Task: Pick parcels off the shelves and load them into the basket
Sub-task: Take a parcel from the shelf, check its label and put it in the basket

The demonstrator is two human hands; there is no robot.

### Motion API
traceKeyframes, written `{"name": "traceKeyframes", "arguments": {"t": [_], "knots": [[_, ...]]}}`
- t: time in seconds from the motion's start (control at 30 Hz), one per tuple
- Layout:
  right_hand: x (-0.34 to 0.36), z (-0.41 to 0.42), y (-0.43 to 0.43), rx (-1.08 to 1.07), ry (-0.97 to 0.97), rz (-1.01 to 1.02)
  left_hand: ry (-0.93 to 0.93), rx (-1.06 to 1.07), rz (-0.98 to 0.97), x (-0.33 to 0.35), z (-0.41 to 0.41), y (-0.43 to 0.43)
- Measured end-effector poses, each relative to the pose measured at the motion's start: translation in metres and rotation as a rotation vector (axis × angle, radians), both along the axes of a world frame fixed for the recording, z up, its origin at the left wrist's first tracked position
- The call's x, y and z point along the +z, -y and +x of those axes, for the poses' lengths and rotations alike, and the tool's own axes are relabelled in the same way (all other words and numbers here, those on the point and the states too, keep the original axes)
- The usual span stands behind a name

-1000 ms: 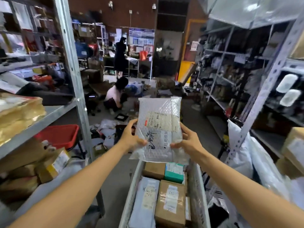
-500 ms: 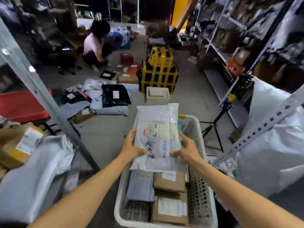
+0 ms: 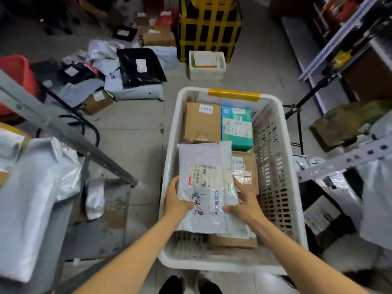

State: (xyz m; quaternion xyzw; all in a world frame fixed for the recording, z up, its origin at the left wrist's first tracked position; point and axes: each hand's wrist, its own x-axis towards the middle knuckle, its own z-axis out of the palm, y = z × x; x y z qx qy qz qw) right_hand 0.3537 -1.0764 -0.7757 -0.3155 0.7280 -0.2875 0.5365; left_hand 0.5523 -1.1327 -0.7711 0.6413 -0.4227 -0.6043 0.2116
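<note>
Mailer (image 3: 201, 158) edges gripped, within basket (image 3: 273, 166) walls

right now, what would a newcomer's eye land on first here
The grey bubble mailer at centre, gripped by the left hand and right hand over the white basket. Then the teal box beside a brown carton at the basket's far end. Beyond it, a black bundle strapped in yellow stands on the floor.

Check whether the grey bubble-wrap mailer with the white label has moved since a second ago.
Yes. Judged against the white plastic basket, the grey bubble-wrap mailer has dropped from above its rim to inside it.
</note>
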Motion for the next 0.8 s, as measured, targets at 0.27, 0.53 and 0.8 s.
{"name": "traceKeyframes", "arguments": {"t": [0.27,0.53,0.8], "knots": [[-0.048,0.016,0.009,-0.147,-0.006,0.022,0.202,-0.14,-0.029,-0.03,-0.013,0.007],[-0.078,0.046,0.016,-0.14,-0.059,0.044,0.608,-0.438,0.037,-0.023,-0.007,0.004],[-0.05,0.041,0.016,0.172,-0.316,0.106,0.769,-0.727,0.029,0.001,-0.017,-0.005]]}}
